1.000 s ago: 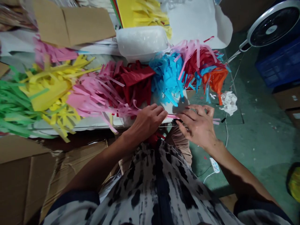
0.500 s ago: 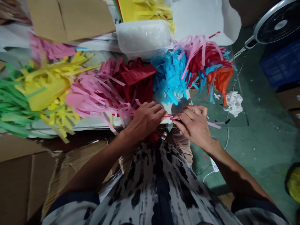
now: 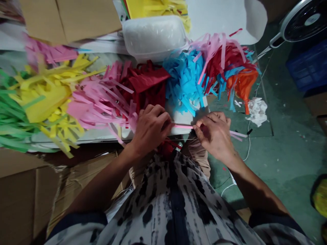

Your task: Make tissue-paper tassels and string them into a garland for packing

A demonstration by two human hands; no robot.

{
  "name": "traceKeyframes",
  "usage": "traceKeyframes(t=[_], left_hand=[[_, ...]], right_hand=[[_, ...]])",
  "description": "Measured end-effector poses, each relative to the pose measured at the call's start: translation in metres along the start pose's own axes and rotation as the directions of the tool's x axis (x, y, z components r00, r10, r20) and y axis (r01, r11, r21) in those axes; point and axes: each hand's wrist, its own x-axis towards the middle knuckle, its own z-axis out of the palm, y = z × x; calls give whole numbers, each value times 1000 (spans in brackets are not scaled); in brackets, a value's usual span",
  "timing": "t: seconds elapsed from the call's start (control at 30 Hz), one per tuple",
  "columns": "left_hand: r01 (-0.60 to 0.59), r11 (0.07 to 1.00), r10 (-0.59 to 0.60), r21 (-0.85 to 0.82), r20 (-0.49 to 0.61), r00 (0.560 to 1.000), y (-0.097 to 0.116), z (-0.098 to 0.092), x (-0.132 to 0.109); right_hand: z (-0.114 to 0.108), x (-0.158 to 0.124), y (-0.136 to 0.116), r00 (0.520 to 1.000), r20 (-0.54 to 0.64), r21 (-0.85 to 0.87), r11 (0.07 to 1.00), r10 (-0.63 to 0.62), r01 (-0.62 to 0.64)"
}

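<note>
Well, the work sits right at the front edge of the counter [image 3: 87,139], with both hands close together and a narrow pink paper strip [image 3: 182,126] stretched between them. The left hand [image 3: 150,131] is curled nearly shut, fingers bent down, and the strip runs into its fingertips; it also sits against the fringed pink tissue paper [image 3: 97,105], though how much of that it has hold of is hidden. The right hand [image 3: 214,134] is pinched closed on the strip between thumb and fingers, and the loose pink ends poke out past it toward the green-painted floor [image 3: 281,170].

Heaped along the counter, from the far left, are fringed green tissue paper [image 3: 12,114], fringed yellow tissue paper [image 3: 46,98], the pink, dark red tissue paper [image 3: 145,81], blue tissue paper [image 3: 184,81] and a mixed bunch with orange tissue paper [image 3: 242,85]. Behind them stand a clear plastic tub [image 3: 154,37] and a flattened cardboard sheet [image 3: 68,17]. A crumpled white paper wad [image 3: 257,111] lies on the floor near a round electric fan [image 3: 301,23] and a blue plastic crate [image 3: 310,66]. A cardboard box [image 3: 22,194] sits below the counter on the left.
</note>
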Motion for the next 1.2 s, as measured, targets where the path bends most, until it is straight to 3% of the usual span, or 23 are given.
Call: traceKeyframes(t=[0.23, 0.33, 0.4, 0.47, 0.73, 0.83, 0.9, 0.97, 1.03, 1.1, 1.2], left_hand=[[53, 995, -54, 80, 2, 999, -4, -1, 1], [-121, 992, 122, 26, -33, 992, -6, 0, -4], [-299, 954, 299, 2, -34, 954, -4, 2, -11], [-367, 930, 367, 17, -39, 929, 2, 3, -22], [-287, 953, 299, 94, -169, 939, 25, 16, -60], [-215, 973, 195, -82, -199, 960, 31, 14, -60], [-99, 939, 49, -328, -158, 986, 37, 6, -58], [86, 769, -112, -633, -2, 994, 41, -6, -53], [302, 459, -160, -835, 257, 953, 43, -19, -48], [476, 178, -69, -861, 472, 879, 44, -30, -44], [578, -62, 40, -813, 577, 816, 44, -35, -41]], right_hand=[[-1, 2, -3, 999, 21, -154, 987, -41, 44], [0, -4, -4, 977, 23, -144, 967, -210, 211], [2, -13, -6, 942, 10, -140, 932, -335, 333], [4, -22, -10, 924, -24, -167, 913, -381, 372], [22, -43, -29, 893, -217, -264, 905, -394, 334], [17, -42, -27, 871, -239, -270, 891, -430, 366], [4, -41, -24, 862, -256, -252, 891, -438, 378], [-13, -39, -23, 841, -300, -251, 887, -451, 387], [-30, -37, -23, 799, -346, -277, 867, -493, 414], [-42, -35, -24, 753, -362, -317, 832, -549, 455], [-51, -35, -27, 731, -365, -331, 814, -576, 477]])
